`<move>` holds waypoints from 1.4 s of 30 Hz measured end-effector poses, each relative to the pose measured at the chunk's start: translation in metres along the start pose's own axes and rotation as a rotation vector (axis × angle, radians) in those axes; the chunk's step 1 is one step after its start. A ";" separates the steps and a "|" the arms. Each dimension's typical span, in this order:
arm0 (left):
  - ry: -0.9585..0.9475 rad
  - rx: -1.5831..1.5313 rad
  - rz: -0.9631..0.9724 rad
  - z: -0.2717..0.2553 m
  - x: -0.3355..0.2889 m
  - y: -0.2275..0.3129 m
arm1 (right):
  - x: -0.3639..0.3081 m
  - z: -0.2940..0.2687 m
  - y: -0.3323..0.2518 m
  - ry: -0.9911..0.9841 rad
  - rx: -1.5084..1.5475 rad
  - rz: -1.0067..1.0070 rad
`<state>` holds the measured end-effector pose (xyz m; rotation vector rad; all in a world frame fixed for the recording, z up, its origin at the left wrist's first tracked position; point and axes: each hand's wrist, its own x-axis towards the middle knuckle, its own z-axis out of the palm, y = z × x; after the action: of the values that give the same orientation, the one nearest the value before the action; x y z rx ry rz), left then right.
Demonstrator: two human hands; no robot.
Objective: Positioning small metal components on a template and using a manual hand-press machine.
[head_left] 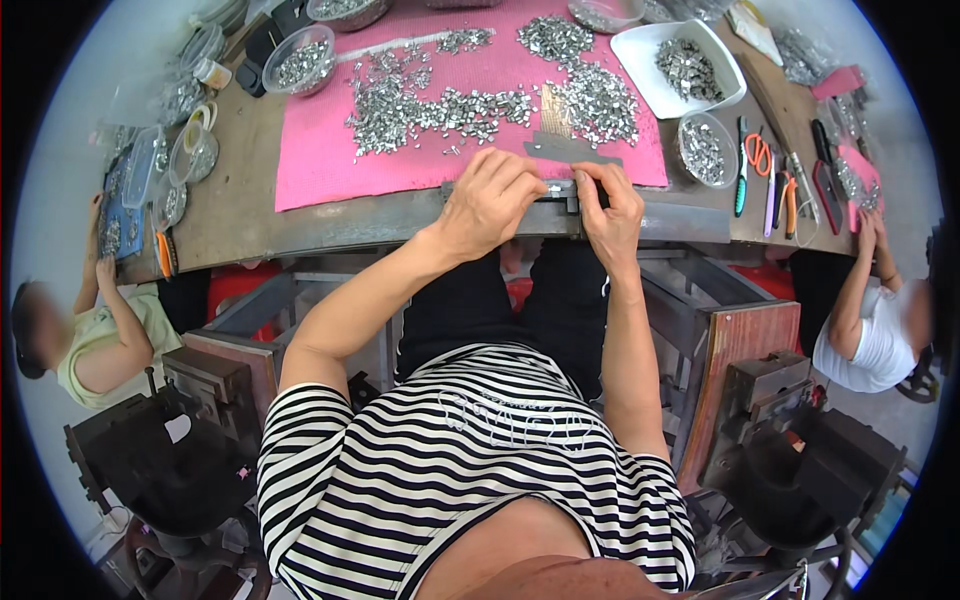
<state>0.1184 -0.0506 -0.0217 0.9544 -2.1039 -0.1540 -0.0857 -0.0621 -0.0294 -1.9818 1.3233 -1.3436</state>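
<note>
At the table's front edge, both hands meet over a small dark metal fixture. My left hand is closed, its fingertips pinched at a tiny shiny metal piece on the fixture's left end; what lies between them is too small to name. My right hand is closed too, thumb and forefinger bent together at the fixture's right end, their contents hidden. Just beyond lie a flat grey strip and a pink mat with loose heaps of small silvery metal parts.
A white tray and a clear round tub of metal parts stand at the right. Beside them lie orange-handled scissors and pliers. Another tub stands back left. Co-workers sit at both sides.
</note>
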 end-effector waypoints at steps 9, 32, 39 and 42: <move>0.049 -0.007 -0.159 0.001 -0.005 0.012 | -0.001 0.000 -0.001 0.003 -0.009 0.001; 0.027 -0.038 -0.199 -0.030 -0.023 0.001 | -0.028 -0.093 -0.028 -0.224 0.010 -0.067; -0.283 -0.778 0.072 0.092 0.098 0.112 | -0.140 -0.237 -0.071 0.212 -0.293 0.300; -0.607 -1.110 -0.022 0.171 0.120 0.164 | -0.198 -0.276 -0.087 0.385 -0.449 0.488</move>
<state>-0.1461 -0.0500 0.0044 0.2344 -2.0070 -1.5846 -0.3026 0.1972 0.0630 -1.5131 2.2790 -1.2965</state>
